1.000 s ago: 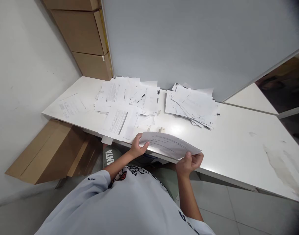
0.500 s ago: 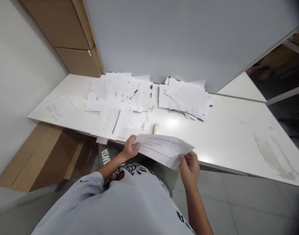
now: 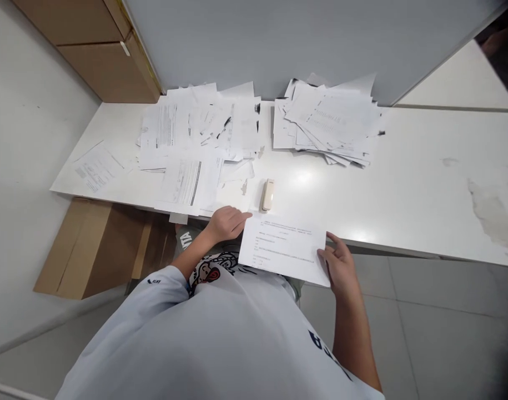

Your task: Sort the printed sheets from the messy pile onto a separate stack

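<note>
Paper [image 3: 285, 241] flatter now, print [image 3: 282, 255] illegible.

White sheet [image 3: 285, 251] — dark printed lines

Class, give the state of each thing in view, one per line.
Printed white paper sheet, printed side facing up
Bare right hand, gripping the sheet's right edge
Bare left hand, at the sheet's upper-left corner, grip unclear
White glossy tabletop, marked in patches towards the right
Cream oblong stapler-like tool, lying unheld on the tabletop
Left white paper pile, loosely spread
Right white paper pile, unevenly stacked
Brown cardboard boxes, stacked at back left
</note>
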### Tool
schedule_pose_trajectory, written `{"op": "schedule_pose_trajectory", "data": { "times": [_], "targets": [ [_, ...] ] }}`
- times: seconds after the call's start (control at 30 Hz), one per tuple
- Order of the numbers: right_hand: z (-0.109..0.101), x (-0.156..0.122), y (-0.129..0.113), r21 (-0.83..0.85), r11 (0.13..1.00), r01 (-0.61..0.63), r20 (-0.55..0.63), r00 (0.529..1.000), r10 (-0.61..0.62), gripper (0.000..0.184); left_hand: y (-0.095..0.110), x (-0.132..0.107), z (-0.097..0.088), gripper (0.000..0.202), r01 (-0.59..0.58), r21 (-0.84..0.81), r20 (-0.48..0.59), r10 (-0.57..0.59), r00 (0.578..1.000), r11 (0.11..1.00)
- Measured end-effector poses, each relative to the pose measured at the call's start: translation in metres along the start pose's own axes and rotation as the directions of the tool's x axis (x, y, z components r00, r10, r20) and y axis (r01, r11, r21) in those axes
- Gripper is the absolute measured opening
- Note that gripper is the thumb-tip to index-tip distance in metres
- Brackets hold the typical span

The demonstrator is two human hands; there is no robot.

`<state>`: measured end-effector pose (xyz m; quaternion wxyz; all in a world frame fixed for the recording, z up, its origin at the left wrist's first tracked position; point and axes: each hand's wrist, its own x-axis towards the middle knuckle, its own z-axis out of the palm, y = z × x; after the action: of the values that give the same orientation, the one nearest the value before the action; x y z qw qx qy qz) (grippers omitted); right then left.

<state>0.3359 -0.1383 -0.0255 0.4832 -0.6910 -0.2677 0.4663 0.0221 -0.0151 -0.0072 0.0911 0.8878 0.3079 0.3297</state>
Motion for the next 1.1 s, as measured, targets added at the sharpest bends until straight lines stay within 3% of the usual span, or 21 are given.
{"op": "schedule_pose_trajectory", "data": {
  "times": [0.17, 0.33, 0.5, 0.73, 0.97, 1.1],
  "targets": [
    [-0.015, 0.007, -0.002, -0.02, 0.999, 0.047, -0.05, 0.998, -0.047, 0.062, 0.0, 0.051, 0.009, 0.033, 0.021, -0.005, 0.003, -0.021, 1.0, 1.0],
    [-0.02, 0.008, -0.003, 0.02, 0.999, 0.027, -0.083, 0.996, -0.026, 0.064, 0.001, 0.08, 0.018, 0.033, 0.083, -0.102, -0.023, -0.085, 0.996, 0.991],
    [-0.017, 0.009, -0.009, -0.017, 1.0, 0.01, -0.086, 0.996, -0.012, 0.064, 0.002, 0.096, 0.024, 0.031, 0.117, -0.138, 0.051, -0.111, 0.992, 0.983],
    [-0.015, 0.01, -0.023, -0.137, 0.991, -0.004, -0.071, 0.997, -0.006, 0.065, 0.0, 0.113, 0.042, 0.023, 0.086, -0.158, 0.251, -0.044, 0.967, 0.984],
    [-0.009, 0.008, -0.029, -0.039, 0.998, -0.045, -0.106, 0.994, 0.041, 0.063, -0.01, 0.107, 0.059, 0.021, 0.179, -0.24, 0.319, -0.097, 0.943, 0.954],
    [-0.006, 0.012, -0.025, 0.001, 0.998, -0.069, -0.106, 0.992, 0.069, 0.061, -0.018, 0.12, 0.06, 0.023, 0.238, -0.243, 0.353, -0.143, 0.925, 0.94]
  ]
}}
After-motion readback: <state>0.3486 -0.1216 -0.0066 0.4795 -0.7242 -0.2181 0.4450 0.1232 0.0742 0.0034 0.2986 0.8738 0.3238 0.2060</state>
